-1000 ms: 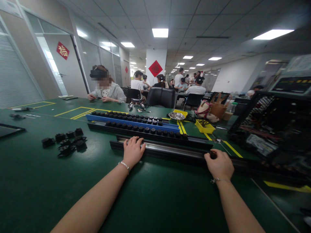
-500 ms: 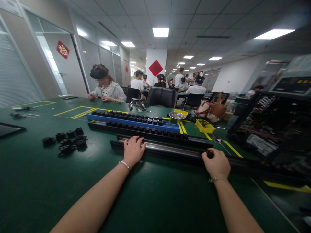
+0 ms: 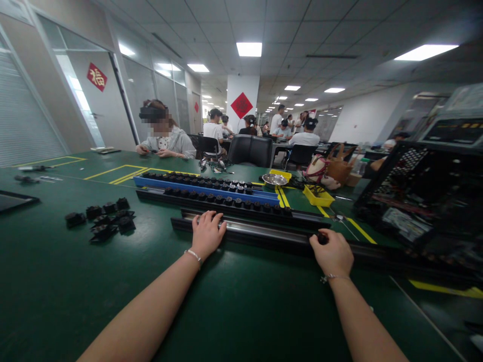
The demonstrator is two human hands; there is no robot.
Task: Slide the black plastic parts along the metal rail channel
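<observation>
A long black rail (image 3: pixel 264 235) with a shiny inner channel lies across the green table (image 3: pixel 241 311). My left hand (image 3: pixel 209 232) rests on its left part, fingers curled over the rail and gripping it. Near the rail's right part, my right hand (image 3: pixel 332 251) pinches a small black part (image 3: pixel 322 238) between thumb and fingers. Behind stand another black rail (image 3: pixel 298 219) and a blue rail (image 3: pixel 264 196), both carrying rows of small black parts. Several loose black parts (image 3: pixel 102 229) sit in a group at the left.
A metal bowl (image 3: pixel 275 179) and a yellow tray (image 3: pixel 318 196) stand behind the rails. An open black computer case (image 3: pixel 403 201) is at the right. Across the table sits a person (image 3: pixel 168 138) wearing a headset. A dark tray (image 3: pixel 15 201) lies at the far left.
My right hand has shifted slightly left along the rail with the small black part. My left hand has stayed where it was.
</observation>
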